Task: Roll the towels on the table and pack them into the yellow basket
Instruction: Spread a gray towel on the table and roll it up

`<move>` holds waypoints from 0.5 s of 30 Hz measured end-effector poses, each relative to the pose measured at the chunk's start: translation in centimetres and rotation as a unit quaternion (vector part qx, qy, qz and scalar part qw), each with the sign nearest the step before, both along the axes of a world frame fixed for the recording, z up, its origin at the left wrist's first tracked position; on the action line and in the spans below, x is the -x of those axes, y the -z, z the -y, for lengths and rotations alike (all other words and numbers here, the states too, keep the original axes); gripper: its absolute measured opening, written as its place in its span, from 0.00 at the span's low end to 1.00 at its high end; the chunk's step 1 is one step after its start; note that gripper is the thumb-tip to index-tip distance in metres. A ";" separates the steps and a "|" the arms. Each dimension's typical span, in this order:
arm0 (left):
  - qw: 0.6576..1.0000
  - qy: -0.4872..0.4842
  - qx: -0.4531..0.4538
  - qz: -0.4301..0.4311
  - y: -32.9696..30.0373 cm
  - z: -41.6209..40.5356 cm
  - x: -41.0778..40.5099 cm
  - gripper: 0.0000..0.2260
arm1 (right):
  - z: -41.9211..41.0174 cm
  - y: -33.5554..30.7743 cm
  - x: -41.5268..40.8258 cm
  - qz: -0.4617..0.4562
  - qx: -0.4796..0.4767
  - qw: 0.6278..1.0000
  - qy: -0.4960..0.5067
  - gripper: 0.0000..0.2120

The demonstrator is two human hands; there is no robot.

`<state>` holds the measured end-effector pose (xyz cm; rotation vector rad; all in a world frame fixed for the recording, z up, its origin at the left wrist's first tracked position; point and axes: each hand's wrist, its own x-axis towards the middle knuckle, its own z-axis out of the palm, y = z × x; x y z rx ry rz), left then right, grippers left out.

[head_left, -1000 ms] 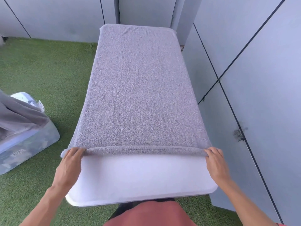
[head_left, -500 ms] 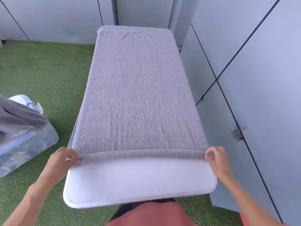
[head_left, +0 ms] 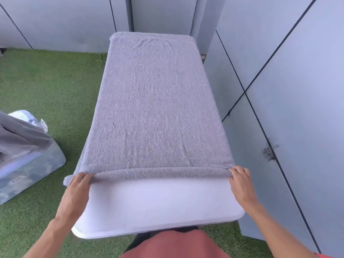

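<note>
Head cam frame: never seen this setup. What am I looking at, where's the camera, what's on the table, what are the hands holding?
There is no robot here. A person wears one wide-angle camera on the head, looking forward and down, so you see their own arms from above.

A grey towel lies spread flat along a white table, covering all but the near end. Its near edge is turned over into a thin first roll. The left hand grips the left end of that roll, and the right hand grips the right end, fingers curled over it.

On the green turf to the left stands a clear plastic bin with more grey cloth draped over it. Grey wall panels stand behind and to the right. No yellow basket is in view.
</note>
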<state>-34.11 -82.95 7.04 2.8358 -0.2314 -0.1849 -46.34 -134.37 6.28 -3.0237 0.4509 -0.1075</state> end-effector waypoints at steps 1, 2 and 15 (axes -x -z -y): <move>1.000 0.001 -0.002 -0.007 -0.4 -0.1 -0.3 0.12 | 0.2 -0.1 0.1 -0.023 -0.005 1.000 -0.010 0.14; 1.000 0.001 -0.002 -0.020 -0.7 -0.3 -0.4 0.11 | 0.5 -0.3 0.4 -0.053 -0.016 0.998 -0.012 0.12; 0.972 -0.128 0.179 -0.082 -2.1 -2.0 -2.7 0.07 | 1.1 -3.1 -1.2 -0.019 -0.260 0.953 0.156 0.11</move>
